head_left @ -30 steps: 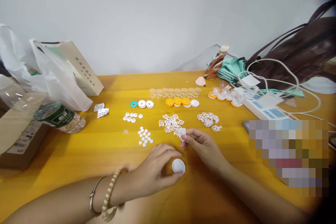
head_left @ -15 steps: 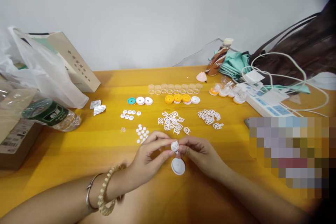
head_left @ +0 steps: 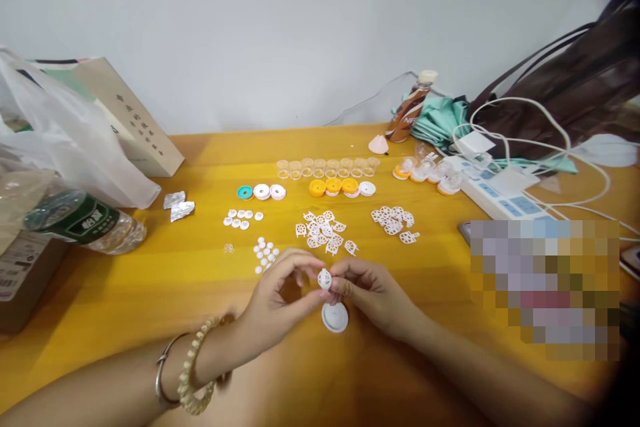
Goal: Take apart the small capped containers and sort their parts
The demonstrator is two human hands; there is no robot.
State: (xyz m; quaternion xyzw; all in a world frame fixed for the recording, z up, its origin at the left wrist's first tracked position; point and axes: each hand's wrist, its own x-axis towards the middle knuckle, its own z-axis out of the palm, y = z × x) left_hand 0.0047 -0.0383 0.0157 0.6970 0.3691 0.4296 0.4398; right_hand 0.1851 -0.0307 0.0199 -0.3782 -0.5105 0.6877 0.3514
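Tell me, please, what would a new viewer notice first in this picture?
First, the two hands at the front centre: the left hand and the right hand pinch one small white lattice piece between their fingertips, just above a white round cap on the yellow table. Behind them lie sorted groups of small parts, with orange caps in a row.

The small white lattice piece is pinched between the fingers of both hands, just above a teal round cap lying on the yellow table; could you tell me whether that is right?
Not quite: the round cap under the hands is white, not teal. The head view shows it. The rest holds: the left hand and right hand pinch the small white lattice piece between their fingers, just above the cap on the yellow table.
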